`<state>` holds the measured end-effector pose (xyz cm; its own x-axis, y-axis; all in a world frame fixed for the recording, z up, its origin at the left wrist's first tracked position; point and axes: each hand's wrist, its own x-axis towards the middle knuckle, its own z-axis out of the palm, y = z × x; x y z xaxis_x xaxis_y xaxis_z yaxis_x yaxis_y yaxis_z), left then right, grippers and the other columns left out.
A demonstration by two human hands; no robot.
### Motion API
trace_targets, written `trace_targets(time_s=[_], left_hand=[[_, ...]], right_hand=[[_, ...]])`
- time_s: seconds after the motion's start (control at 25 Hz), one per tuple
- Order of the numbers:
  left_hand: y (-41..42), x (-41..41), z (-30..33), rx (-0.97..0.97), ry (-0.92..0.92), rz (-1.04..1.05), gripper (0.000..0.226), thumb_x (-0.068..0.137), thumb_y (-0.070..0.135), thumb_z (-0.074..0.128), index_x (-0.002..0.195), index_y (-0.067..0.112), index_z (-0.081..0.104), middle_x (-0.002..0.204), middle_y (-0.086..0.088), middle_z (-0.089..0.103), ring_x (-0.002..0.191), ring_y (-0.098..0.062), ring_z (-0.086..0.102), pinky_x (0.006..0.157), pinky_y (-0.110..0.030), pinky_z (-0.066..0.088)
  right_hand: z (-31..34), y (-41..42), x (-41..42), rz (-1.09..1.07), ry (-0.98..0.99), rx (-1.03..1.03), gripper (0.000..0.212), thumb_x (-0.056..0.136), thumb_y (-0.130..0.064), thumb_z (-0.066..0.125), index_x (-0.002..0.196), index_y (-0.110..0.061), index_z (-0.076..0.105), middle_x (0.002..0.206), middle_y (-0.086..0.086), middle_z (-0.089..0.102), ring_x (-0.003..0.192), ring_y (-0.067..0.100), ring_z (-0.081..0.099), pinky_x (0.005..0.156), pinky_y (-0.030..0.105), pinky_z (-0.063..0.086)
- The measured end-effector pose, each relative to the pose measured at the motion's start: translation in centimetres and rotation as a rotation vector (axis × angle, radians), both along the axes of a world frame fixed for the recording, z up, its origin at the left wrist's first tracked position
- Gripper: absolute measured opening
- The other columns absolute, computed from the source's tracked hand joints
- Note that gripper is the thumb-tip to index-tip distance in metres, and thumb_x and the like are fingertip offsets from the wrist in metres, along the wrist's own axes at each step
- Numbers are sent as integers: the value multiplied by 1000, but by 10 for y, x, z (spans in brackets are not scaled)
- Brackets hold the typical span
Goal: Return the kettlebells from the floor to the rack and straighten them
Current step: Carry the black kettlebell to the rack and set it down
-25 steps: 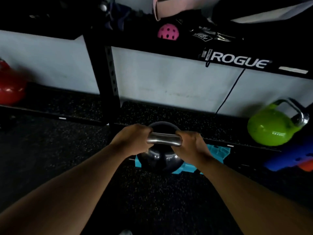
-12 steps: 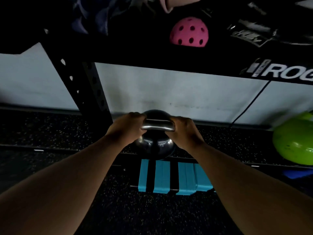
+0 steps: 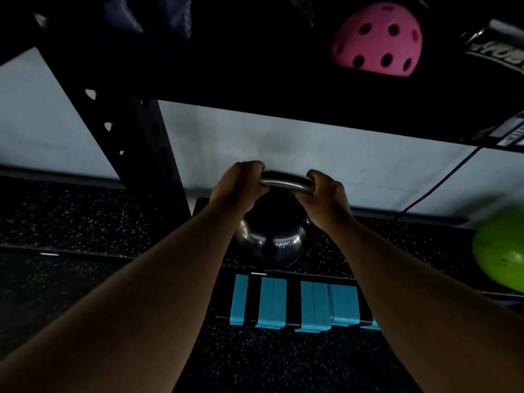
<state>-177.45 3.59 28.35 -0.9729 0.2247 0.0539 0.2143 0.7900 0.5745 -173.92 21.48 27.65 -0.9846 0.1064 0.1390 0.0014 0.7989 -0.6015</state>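
Note:
A dark, shiny kettlebell (image 3: 270, 242) with a steel handle hangs over the rubber-covered bottom shelf of the black rack (image 3: 85, 217). My left hand (image 3: 236, 191) grips the left end of the handle and my right hand (image 3: 326, 194) grips the right end. Whether the bell's base touches the shelf cannot be told. At the right edge, a green kettlebell (image 3: 499, 253) rests on the same shelf, partly cut off and blurred.
A perforated black rack upright (image 3: 136, 143) stands just left of my hands. The upper shelf overhead holds a pink perforated ball (image 3: 375, 41) and dark gear. Teal straps (image 3: 295, 304) wrap the shelf's front bar. A black cable (image 3: 436, 185) runs down the pale wall.
Both hands have carried the dark kettlebell forward, from in front of the teal-wrapped bar to over the bottom shelf. The view has closed in on the rack.

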Motion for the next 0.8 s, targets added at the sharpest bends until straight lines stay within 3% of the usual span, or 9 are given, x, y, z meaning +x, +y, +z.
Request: trace_targets(time_s=[0.16, 0.28, 0.36, 0.44, 0.52, 0.68, 0.8], left_hand=[[2, -6, -4, 21, -19, 37, 10, 86, 25, 61, 84, 16, 59, 75, -6, 64, 63, -30, 62, 59, -36, 53], [5, -6, -3, 22, -9, 76, 10, 87, 26, 64, 86, 20, 56, 79, -6, 65, 71, -29, 65, 60, -33, 50], [5, -1, -3, 99, -52, 120, 32, 87, 23, 68, 113, 19, 51, 98, -12, 67, 78, -29, 66, 63, -35, 53], [-1, 13, -7, 128, -118, 135, 74, 85, 21, 73, 144, 22, 28, 130, -19, 56, 107, -34, 61, 85, -43, 55], [-19, 40, -14, 50, -118, 147, 93, 83, 23, 74, 154, 24, 14, 147, -18, 44, 131, -38, 47, 105, -52, 44], [-61, 103, -23, -102, -130, 191, 75, 84, 31, 68, 149, 24, 30, 147, -9, 47, 132, -32, 48, 108, -48, 39], [-102, 159, -27, -157, -158, 223, 58, 87, 31, 62, 141, 24, 42, 141, -3, 52, 126, -27, 51, 104, -44, 39]], right_hand=[[-5, 3, -9, 33, 27, 4, 19, 83, -11, 61, 79, -19, 43, 58, -9, 45, 48, 3, 44, 35, 9, 28], [-2, 9, -9, 54, -32, 20, 15, 85, -14, 62, 91, -17, 49, 70, -3, 56, 55, 9, 51, 39, 10, 30], [5, 10, -8, 66, -110, 25, 29, 87, -20, 63, 113, -19, 50, 98, 5, 59, 80, 19, 55, 56, 21, 41], [12, 8, 0, 112, -117, 107, 50, 84, -25, 64, 129, -26, 43, 120, 6, 50, 106, 24, 45, 82, 34, 43], [22, -4, 17, 239, -21, 210, 62, 80, -27, 64, 137, -29, 39, 130, 7, 45, 120, 27, 39, 99, 37, 36], [36, -36, 45, 357, 36, 330, 63, 79, -30, 63, 137, -27, 41, 146, 7, 35, 138, 35, 27, 108, 57, 36], [40, -67, 67, 487, 119, 372, 54, 81, -25, 62, 132, -22, 48, 141, 7, 41, 137, 35, 31, 112, 53, 32]])
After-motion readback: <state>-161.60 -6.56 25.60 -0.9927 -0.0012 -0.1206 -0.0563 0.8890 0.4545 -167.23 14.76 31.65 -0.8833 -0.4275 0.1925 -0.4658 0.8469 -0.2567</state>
